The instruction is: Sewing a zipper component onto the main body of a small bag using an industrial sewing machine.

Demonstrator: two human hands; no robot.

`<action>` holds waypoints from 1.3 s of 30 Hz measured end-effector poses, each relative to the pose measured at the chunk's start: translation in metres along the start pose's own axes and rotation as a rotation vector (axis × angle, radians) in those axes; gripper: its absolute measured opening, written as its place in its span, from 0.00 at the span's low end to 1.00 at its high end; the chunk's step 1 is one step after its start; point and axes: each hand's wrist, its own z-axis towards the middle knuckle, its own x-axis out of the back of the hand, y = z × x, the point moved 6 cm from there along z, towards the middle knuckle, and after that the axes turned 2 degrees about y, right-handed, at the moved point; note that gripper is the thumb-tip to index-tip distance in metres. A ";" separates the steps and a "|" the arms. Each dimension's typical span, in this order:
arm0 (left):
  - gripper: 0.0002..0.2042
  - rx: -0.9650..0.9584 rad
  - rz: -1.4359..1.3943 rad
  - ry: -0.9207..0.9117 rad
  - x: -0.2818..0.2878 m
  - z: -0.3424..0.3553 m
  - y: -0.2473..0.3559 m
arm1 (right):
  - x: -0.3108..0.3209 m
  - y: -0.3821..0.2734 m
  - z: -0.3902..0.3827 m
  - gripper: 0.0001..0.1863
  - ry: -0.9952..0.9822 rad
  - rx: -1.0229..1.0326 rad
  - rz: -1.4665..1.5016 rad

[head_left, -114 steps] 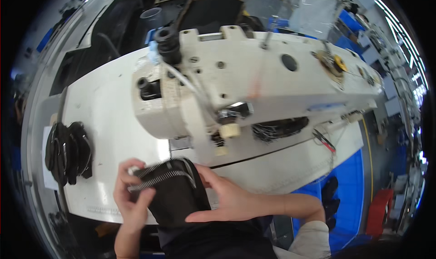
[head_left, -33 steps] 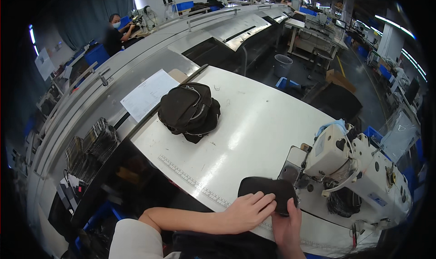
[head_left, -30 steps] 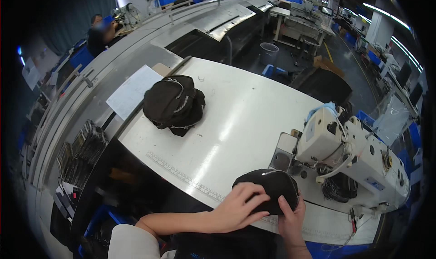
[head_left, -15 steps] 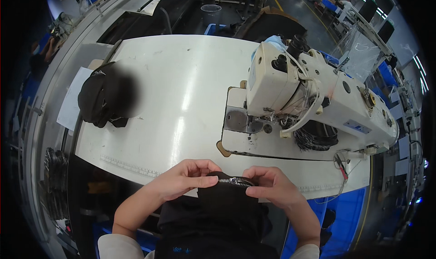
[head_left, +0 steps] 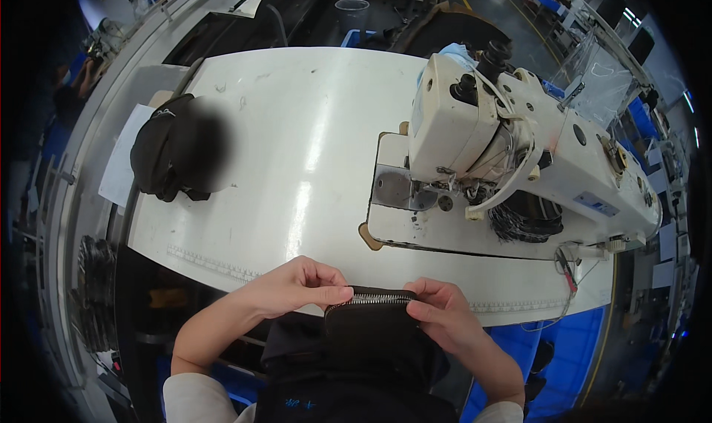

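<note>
Hands meet at about six o'clock in the head view, both pinched on a small black pouch that sits just off the near edge of the white desk, over the person's lap. The left hand comes in from seven o'clock and its fingertips are closed on the left end of the pouch's silver zipper, while the right hand comes in from five o'clock and its fingers are clamped on the right end of the same top edge. Held this way from both ends, the zipper line is stretched flat and turned up toward the eyes, which seems the reason for the grip: the seam can be looked over or lined up along its whole length. The pouch hangs below the hands against dark clothing, so its lower outline is hard to separate. At roughly two o'clock stands a white industrial sewing machine, its head angled across the desk and its needle plate facing the hands, near enough that the pouch could be slid onto it. A dark tangle of material lies under the machine's arm. At nine o'clock, well apart from the hands, a pile of black pieces rests partly on a white sheet of paper, kept out of the sewing area. A printed ruler strip runs along the desk's near edge.
</note>
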 end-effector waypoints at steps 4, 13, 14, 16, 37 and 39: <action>0.11 -0.002 -0.058 0.017 -0.002 0.001 -0.005 | -0.007 -0.016 0.006 0.07 -0.040 -0.087 -0.181; 0.09 -0.032 -0.048 0.053 0.000 -0.002 -0.012 | 0.000 -0.024 0.014 0.07 0.165 0.031 -0.005; 0.09 -0.033 -0.046 0.054 -0.001 -0.003 -0.013 | 0.003 -0.017 0.018 0.07 0.111 -0.017 0.014; 0.10 -0.009 -0.207 0.132 0.002 -0.006 -0.013 | 0.003 -0.014 0.023 0.08 0.074 -0.097 0.060; 0.28 -0.802 1.387 0.454 -0.043 -0.025 0.038 | 0.021 -0.031 0.063 0.07 0.272 0.121 -0.038; 0.22 -0.869 1.873 0.443 -0.059 -0.007 0.026 | 0.016 -0.028 0.067 0.07 0.262 0.078 -0.036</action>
